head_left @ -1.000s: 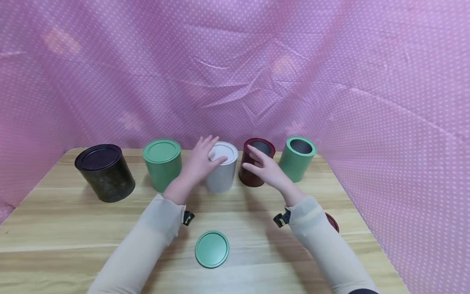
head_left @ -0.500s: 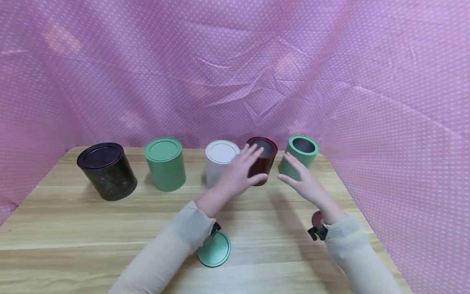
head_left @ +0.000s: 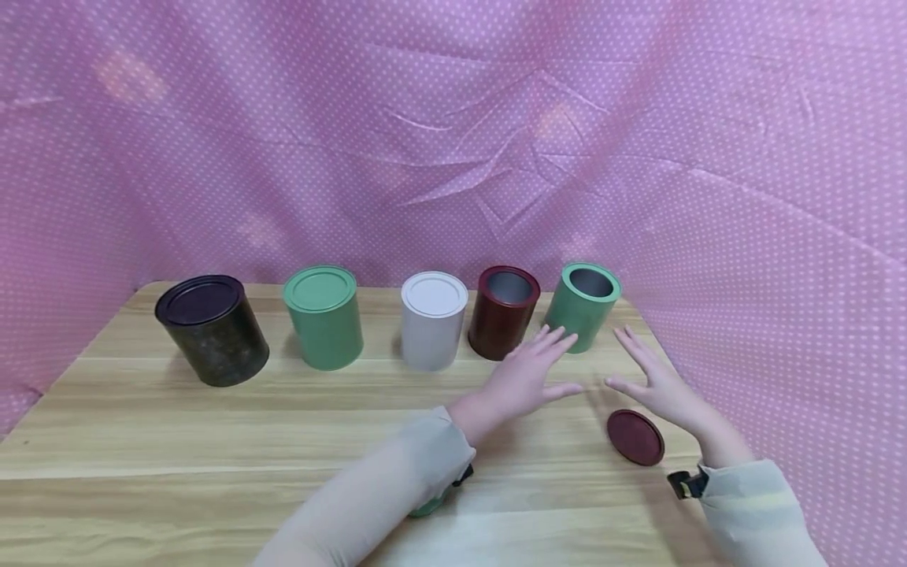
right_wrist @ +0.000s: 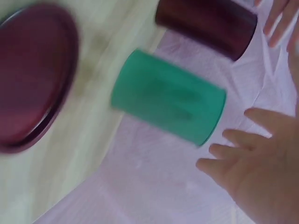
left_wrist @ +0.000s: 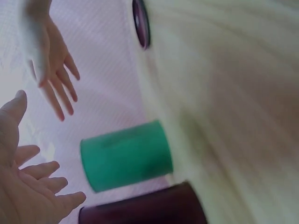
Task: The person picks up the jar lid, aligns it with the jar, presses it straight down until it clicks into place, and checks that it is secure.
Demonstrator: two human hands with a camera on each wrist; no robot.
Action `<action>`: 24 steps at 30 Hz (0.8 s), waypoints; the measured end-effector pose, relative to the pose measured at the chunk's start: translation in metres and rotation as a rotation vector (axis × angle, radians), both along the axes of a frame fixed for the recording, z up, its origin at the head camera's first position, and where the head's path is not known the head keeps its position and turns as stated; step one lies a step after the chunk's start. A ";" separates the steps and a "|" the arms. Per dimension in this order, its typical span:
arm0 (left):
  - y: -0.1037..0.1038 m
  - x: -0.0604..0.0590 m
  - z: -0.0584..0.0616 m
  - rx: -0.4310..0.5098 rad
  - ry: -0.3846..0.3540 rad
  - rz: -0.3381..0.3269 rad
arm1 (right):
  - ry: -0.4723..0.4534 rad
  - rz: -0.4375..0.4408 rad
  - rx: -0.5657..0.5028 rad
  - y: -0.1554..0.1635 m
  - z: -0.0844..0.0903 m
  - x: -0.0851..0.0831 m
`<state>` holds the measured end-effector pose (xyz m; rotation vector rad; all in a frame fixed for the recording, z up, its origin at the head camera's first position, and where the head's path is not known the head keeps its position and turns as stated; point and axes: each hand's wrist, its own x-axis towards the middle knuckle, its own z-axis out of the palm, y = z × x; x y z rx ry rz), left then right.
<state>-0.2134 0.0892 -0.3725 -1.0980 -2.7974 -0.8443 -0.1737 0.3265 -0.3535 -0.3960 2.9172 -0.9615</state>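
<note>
Both hands hover above the right half of the table with fingers spread, holding nothing. My left hand (head_left: 520, 380) is in front of the open dark red can (head_left: 503, 311) and the open green can (head_left: 583, 307). To its right, my right hand (head_left: 662, 388) is above and behind the dark red lid (head_left: 635, 437), which lies flat on the wood. Under the left forearm a green lid (head_left: 427, 506) is mostly hidden. In the right wrist view the green can (right_wrist: 168, 97) stands apart from the fingertips.
A white can (head_left: 432, 323), a lidded green can (head_left: 323, 319) and a black can (head_left: 212, 331) stand along the back of the wooden table (head_left: 177, 457). Pink dotted cloth (head_left: 453, 142) hangs behind and at both sides.
Both hands have swept right and towards the front, away from the white and red cans. The red lid has come into full view, while the left forearm now covers most of the green lid.
</note>
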 end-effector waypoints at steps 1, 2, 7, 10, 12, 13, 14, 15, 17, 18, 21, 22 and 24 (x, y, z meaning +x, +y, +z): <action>0.005 0.000 -0.003 0.009 -0.015 0.005 | -0.003 0.009 0.009 0.006 -0.002 0.002; 0.010 0.000 -0.006 0.018 -0.033 0.011 | -0.011 0.014 0.015 0.011 -0.005 0.004; 0.034 0.001 -0.014 0.030 -0.089 0.027 | -0.059 0.025 0.029 0.034 -0.019 0.016; 0.047 0.003 -0.019 -0.011 -0.099 0.036 | -0.078 0.037 0.022 0.044 -0.029 0.021; 0.055 0.005 -0.023 -0.044 -0.104 0.045 | -0.100 0.045 0.020 0.050 -0.036 0.024; 0.059 0.007 -0.026 -0.056 -0.108 0.049 | -0.109 0.050 0.021 0.052 -0.039 0.026; 0.063 0.008 -0.029 -0.072 -0.111 0.052 | -0.110 0.057 0.023 0.055 -0.042 0.028; 0.066 0.009 -0.032 -0.088 -0.116 0.054 | -0.111 0.064 0.029 0.058 -0.044 0.030; 0.073 0.012 -0.036 -0.122 -0.116 0.061 | -0.100 0.084 0.031 0.062 -0.049 0.032; 0.075 0.013 -0.038 -0.142 -0.107 0.066 | -0.091 0.099 0.029 0.065 -0.052 0.033; 0.082 0.015 -0.041 -0.189 -0.074 0.085 | -0.045 0.151 0.003 0.071 -0.058 0.034; 0.085 0.016 -0.042 -0.204 -0.060 0.094 | -0.036 0.166 -0.007 0.073 -0.060 0.033; 0.089 0.018 -0.042 -0.242 -0.028 0.106 | -0.038 0.186 -0.014 0.079 -0.062 0.033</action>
